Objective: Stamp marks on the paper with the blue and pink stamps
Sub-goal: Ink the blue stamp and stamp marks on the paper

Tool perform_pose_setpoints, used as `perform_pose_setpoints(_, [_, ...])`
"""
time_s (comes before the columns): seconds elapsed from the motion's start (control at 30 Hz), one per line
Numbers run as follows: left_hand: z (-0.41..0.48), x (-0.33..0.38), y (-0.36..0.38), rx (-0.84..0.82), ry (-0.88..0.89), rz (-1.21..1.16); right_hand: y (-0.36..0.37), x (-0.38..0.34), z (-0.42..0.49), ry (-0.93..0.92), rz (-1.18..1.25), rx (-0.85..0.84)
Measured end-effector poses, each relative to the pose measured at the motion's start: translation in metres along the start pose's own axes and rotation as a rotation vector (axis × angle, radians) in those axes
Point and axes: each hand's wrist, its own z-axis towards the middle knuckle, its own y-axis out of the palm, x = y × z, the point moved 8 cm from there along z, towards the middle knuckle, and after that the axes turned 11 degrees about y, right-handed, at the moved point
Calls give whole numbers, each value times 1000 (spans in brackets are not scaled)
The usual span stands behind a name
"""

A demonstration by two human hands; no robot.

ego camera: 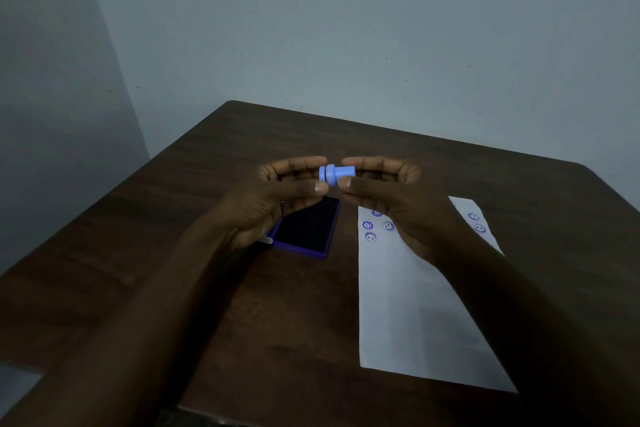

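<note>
A small blue stamp (336, 175) lies sideways in the air above the table, held from both ends. My left hand (277, 198) pinches its wider left end between thumb and fingers. My right hand (388, 198) pinches the narrower right end. Below them an open ink pad (308, 230) with a dark surface and purple rim rests on the table. To its right lies a white paper (408, 305) bearing several purple smiley and flower marks near its far end, partly covered by my right hand. No pink stamp is visible.
The dark wooden table (242, 288) stands against a pale grey wall (346, 28). A small white tab (266, 241) pokes out beside the ink pad's left corner, under my left hand.
</note>
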Motion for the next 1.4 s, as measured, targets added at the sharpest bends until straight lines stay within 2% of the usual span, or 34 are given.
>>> perform_pose_setpoints(0.27, [0,1,0,-3,25,51,2,3,-2,4,-9,-16])
perform_pose_setpoints(0.5, [0,1,2,-8,59,106,3,6,-5,1,87,-23])
perform_pose_setpoints(1.0, [0,-2,5,27,114,175,-5,5,-6,13,-54,-21])
perform_pose_setpoints(1.1, [1,-3,5,-7,96,220,-8,0,-8,12,-113,-20])
perform_pose_setpoints(1.2, [3,1,-3,4,90,317,-23,-11,-5,1,-148,46])
perform_pose_setpoints(1.27, [5,5,-18,93,79,374,-43,-23,2,-32,-208,150])
perform_pose_setpoints(1.4, [6,7,-47,277,41,365,-79,-44,30,-94,-555,343])
